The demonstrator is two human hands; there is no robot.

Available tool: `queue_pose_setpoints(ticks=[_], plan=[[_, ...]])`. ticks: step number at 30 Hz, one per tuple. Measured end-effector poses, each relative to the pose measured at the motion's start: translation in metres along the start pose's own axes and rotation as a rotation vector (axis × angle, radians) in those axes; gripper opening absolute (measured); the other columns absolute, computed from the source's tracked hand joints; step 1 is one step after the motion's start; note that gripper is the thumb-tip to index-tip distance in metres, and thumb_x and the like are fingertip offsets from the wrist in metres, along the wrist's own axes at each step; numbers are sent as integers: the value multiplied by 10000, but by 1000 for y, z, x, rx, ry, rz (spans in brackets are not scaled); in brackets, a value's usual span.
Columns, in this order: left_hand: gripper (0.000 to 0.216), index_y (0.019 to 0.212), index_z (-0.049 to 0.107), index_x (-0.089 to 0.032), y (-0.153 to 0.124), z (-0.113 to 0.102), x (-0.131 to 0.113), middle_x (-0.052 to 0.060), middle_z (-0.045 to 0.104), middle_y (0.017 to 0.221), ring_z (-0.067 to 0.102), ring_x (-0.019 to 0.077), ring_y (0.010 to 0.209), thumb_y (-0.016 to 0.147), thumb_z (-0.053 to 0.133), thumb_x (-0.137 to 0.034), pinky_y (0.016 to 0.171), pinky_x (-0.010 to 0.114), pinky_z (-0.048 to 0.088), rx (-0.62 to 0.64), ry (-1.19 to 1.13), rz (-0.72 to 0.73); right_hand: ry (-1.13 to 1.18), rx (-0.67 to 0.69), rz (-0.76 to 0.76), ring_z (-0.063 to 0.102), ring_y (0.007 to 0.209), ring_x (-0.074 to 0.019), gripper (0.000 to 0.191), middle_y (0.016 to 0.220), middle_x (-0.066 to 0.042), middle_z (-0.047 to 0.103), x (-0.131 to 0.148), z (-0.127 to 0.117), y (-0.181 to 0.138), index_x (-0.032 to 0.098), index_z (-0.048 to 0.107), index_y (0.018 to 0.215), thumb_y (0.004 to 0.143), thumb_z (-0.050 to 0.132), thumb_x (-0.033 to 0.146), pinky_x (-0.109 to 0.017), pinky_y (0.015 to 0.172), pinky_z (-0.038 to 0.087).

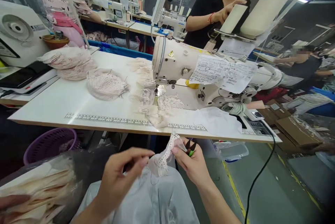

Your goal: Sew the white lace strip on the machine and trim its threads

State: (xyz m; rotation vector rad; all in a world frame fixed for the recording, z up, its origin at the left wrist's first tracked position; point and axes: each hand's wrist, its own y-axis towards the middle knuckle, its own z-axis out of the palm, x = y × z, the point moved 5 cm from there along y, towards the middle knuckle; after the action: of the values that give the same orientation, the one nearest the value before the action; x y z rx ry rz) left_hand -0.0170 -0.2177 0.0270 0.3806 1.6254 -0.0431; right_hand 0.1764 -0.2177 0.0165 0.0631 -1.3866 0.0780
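Note:
My right hand (pixel 195 163) pinches a small sheer white fabric piece with scalloped lace trim (pixel 162 161) above my lap. Tucked in the same hand is a pair of thread snips (pixel 192 148) with dark blades and a bit of green. My left hand (pixel 121 173) is at the piece's left edge, thumb and forefinger drawn close together; whether they grip cloth or a thread is unclear. A thin thread loop hangs under the lace. Ahead, a white sewing machine (pixel 172 58) has more lace fabric (pixel 167 103) lying around its needle area.
On the white table (pixel 78 107) lie a round lace bundle (pixel 107 84), a pale fabric heap (pixel 72 61) and white cloth (pixel 220 121). A purple basket (pixel 49 143) and bagged fabric strips (pixel 44 189) stand left. A black cable (pixel 261 175) hangs right. Another person (pixel 201 14) stands behind the machine.

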Motion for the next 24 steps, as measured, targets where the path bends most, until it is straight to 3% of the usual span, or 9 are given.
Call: queue_pose_setpoints(ticks=[2, 5, 7, 11, 16, 20, 24], plan=[[219, 1120, 699, -285, 20, -3, 1, -1, 691, 858, 608, 125, 760, 913, 630, -288, 691, 189, 479, 22, -42, -22, -47, 82, 49, 206, 380, -35, 213, 456, 101, 353, 0, 3, -2, 165, 644, 818, 874, 691, 365, -214, 396, 165], [305, 1175, 663, -261, 38, 15, 11, 44, 663, 1141, 574, 202, 1093, 878, 673, -329, 964, 277, 441, 295, -160, -88, -83, 155, 106, 310, 434, -54, 197, 515, 70, 413, -2, 7, -5, 165, 660, 821, 871, 691, 353, -216, 435, 242], [258, 1096, 677, -241, 41, 25, 21, 35, 665, 1086, 584, 192, 1038, 857, 701, -334, 921, 269, 443, 380, -207, -153, -122, 157, 112, 399, 501, -75, 185, 554, 50, 456, -4, 6, -6, 166, 667, 828, 883, 676, 343, -215, 481, 300], [161, 859, 667, -188, 37, 30, 34, -7, 640, 840, 558, 122, 784, 850, 717, -340, 709, 210, 424, 300, -254, -254, -184, 165, 109, 477, 585, -93, 160, 635, 24, 544, -7, 2, -6, 174, 660, 842, 914, 630, 314, -218, 554, 365], [204, 860, 691, -157, 34, 39, 35, 17, 647, 818, 552, 130, 744, 866, 687, -361, 673, 229, 430, 297, -385, -352, -400, 82, 45, 464, 583, -98, 139, 655, 22, 547, -4, -6, -4, 179, 656, 847, 918, 600, 284, -219, 543, 364], [248, 865, 702, -148, 35, 43, 36, 22, 640, 787, 530, 122, 687, 880, 658, -392, 622, 228, 413, 266, -378, -400, -683, -51, -130, 458, 571, -105, 173, 771, -5, 604, 9, -17, -5, 201, 659, 1044, 908, 622, 302, -220, 492, 362], [261, 888, 735, -157, 36, 46, 37, 35, 672, 805, 535, 133, 699, 883, 649, -404, 623, 238, 409, 251, -261, -383, -958, -73, -388, 607, 844, -182, 316, 996, -75, 649, 25, -21, -13, 212, 590, 1257, 951, 554, 280, -282, 682, 491]])
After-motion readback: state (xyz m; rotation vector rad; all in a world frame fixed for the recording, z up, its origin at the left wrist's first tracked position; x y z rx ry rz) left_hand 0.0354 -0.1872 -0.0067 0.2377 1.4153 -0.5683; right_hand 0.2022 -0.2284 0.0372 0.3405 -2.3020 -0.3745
